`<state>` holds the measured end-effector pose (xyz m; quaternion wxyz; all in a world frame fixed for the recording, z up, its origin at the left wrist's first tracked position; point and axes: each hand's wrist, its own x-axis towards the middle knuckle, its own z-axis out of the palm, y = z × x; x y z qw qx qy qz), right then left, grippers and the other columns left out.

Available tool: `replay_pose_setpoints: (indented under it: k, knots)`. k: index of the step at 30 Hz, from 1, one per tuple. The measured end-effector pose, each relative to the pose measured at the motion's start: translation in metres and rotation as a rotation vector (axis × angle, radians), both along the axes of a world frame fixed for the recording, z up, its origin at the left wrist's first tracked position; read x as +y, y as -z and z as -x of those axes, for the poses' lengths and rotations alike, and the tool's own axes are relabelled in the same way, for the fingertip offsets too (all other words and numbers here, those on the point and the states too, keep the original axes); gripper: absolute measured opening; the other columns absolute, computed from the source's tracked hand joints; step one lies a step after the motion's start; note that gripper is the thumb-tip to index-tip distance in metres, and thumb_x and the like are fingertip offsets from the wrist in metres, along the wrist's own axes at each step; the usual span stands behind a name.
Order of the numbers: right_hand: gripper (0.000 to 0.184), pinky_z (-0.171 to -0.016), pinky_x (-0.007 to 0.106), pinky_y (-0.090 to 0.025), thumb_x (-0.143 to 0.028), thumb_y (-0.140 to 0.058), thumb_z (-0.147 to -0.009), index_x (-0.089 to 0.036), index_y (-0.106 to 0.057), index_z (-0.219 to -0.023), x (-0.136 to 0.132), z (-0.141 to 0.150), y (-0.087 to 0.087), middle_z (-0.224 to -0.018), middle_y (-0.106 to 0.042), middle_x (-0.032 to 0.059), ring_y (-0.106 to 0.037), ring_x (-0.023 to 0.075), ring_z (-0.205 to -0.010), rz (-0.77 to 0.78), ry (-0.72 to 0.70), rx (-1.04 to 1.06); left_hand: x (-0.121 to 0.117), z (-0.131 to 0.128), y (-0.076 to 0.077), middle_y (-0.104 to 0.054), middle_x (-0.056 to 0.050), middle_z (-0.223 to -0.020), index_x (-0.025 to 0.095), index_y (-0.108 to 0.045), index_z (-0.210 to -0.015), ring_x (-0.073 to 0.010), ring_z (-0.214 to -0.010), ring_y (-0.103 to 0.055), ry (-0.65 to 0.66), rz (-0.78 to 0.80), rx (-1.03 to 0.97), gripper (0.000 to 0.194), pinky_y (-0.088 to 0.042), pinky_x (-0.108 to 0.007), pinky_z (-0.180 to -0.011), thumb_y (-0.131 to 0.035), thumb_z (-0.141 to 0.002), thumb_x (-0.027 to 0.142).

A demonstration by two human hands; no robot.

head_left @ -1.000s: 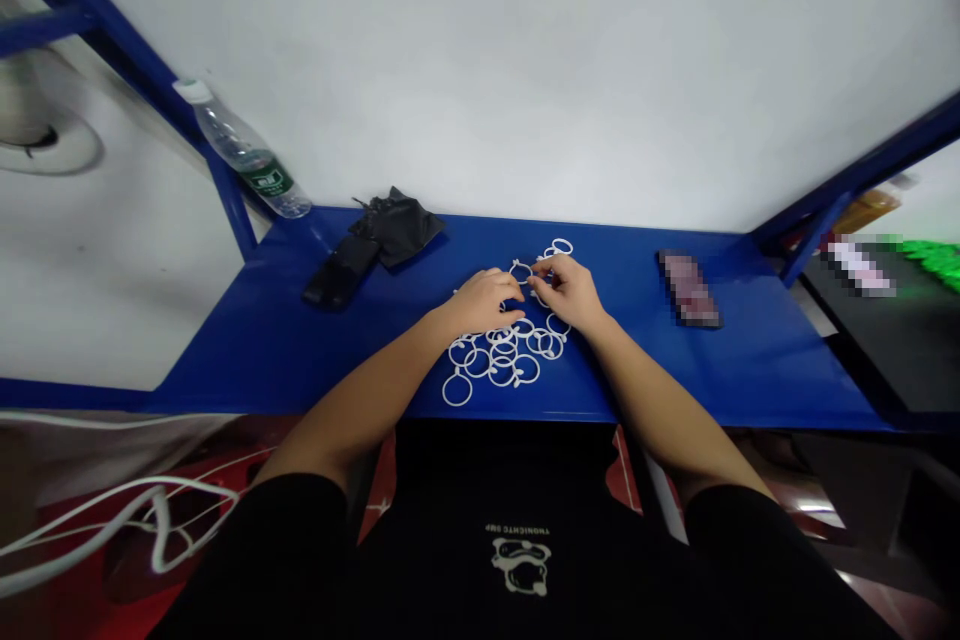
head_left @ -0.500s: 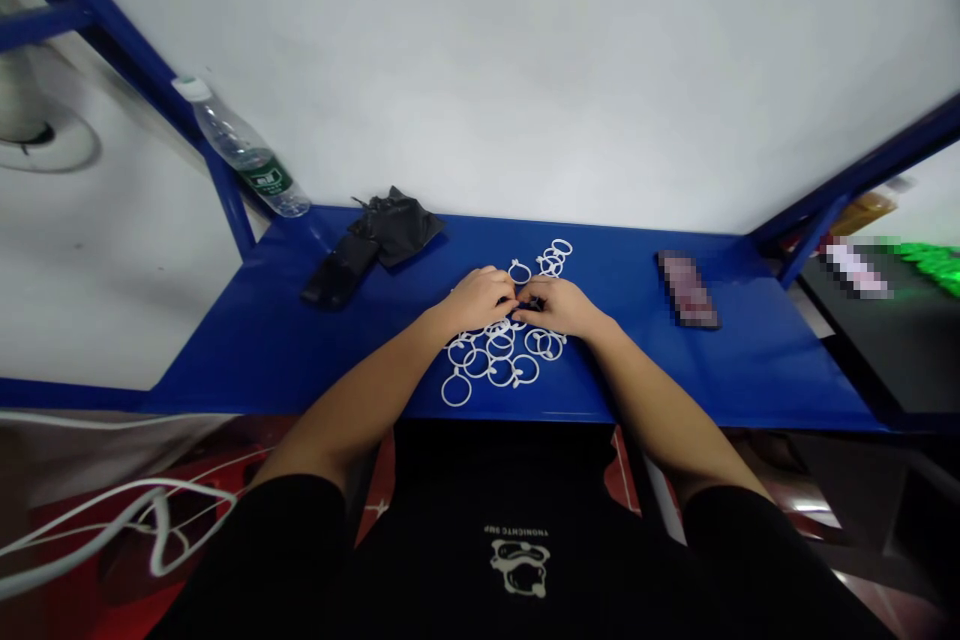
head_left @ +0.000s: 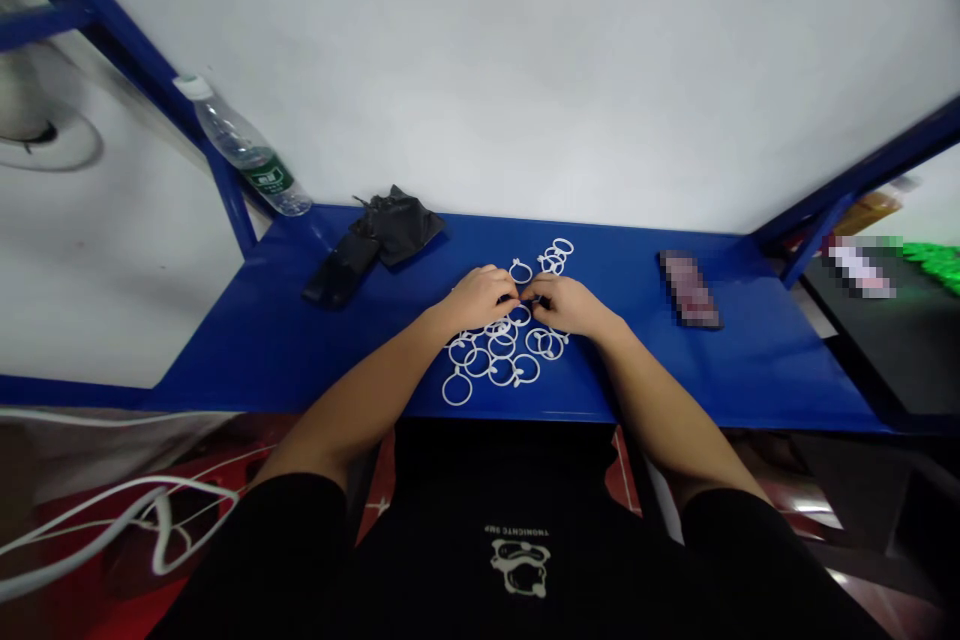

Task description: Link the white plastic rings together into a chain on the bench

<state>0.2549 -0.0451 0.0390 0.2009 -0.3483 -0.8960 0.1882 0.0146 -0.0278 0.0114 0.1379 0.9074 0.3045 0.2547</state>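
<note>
My left hand (head_left: 482,298) is closed in a pinch over the blue tabletop, its fingertips at the upper edge of a white curtain ring (head_left: 520,316). Close by on the right, my right hand (head_left: 564,304) has curled fingers; whatever its fingertips pinch is too small to make out. Below both hands lies a loose spread of several white rings with small tabs (head_left: 502,372), many overlapping. One single ring (head_left: 520,271) rests just beyond the fingertips. Farther back to the right is a small overlapping group of rings (head_left: 553,262).
A blue table (head_left: 247,350) stands against a pale wall. At its left are a clear bottle (head_left: 266,175) with a green label, a black phone-like object (head_left: 341,272) and a crumpled black bag (head_left: 405,225). A blurred-out phone (head_left: 688,290) lies at right.
My right hand's fingertips have shifted slightly up, and a gap shows between its thumb and fingers. More of the ring between the hands is visible. The left hand has hardly moved.
</note>
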Motion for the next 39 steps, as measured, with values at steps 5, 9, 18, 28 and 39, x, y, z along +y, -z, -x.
replay_pose_setpoints:
  k: [5,9,18,28,39]
  knots:
    - [0.011,-0.076,0.031,-0.049,-0.015,-0.067,-0.092,-0.022,-0.075,-0.094,0.003,-0.001,0.005,-0.095,-0.075,0.0044,-0.068,0.0193,-0.087,0.008,-0.014,-0.055,0.0,0.0,0.0,-0.076,-0.005,-0.103,0.023,-0.079,-0.094,-0.0218,-0.095,-0.067,-0.012,0.002,0.005,0.014,-0.051,-0.041,-0.092,-0.066,-0.1,0.024]
    - [0.011,-0.078,0.032,-0.05,-0.016,-0.066,-0.096,-0.022,-0.075,-0.097,0.006,-0.002,0.006,-0.093,-0.075,0.0051,-0.068,0.0197,-0.085,-0.004,0.033,0.011,-0.001,0.0,0.0,-0.077,-0.005,-0.106,0.022,-0.078,-0.097,-0.0223,-0.097,-0.068,0.002,0.006,-0.02,0.012,-0.051,-0.042,-0.094,-0.068,-0.101,0.027]
    - [0.011,-0.075,0.035,-0.054,-0.03,-0.065,-0.103,-0.025,-0.074,-0.1,-0.005,0.006,-0.007,-0.088,-0.071,0.0038,-0.066,0.0187,-0.08,-0.001,0.055,0.315,-0.005,-0.002,-0.003,-0.073,-0.007,-0.097,0.018,-0.07,-0.107,-0.0247,-0.093,-0.067,-0.036,0.009,-0.003,0.018,-0.051,-0.04,-0.087,-0.069,-0.102,0.035]
    - [0.009,-0.073,0.033,-0.055,-0.029,-0.066,-0.102,-0.024,-0.073,-0.1,-0.008,0.009,-0.009,-0.088,-0.07,0.0031,-0.067,0.0168,-0.078,-0.083,-0.015,0.387,-0.002,-0.001,0.0,-0.073,-0.005,-0.089,0.019,-0.069,-0.094,-0.0218,-0.088,-0.068,-0.021,-0.078,-0.037,0.019,-0.047,-0.036,-0.085,-0.063,-0.106,0.033]
    - [0.016,-0.071,0.03,-0.056,-0.019,-0.06,-0.096,-0.021,-0.074,-0.104,-0.005,0.004,-0.004,-0.092,-0.076,0.0043,-0.07,0.0159,-0.075,-0.144,0.013,0.348,-0.003,-0.002,-0.004,-0.076,-0.002,-0.083,0.02,-0.07,-0.09,-0.0184,-0.082,-0.07,-0.063,-0.141,-0.159,0.028,-0.048,-0.036,-0.086,-0.062,-0.109,0.039]
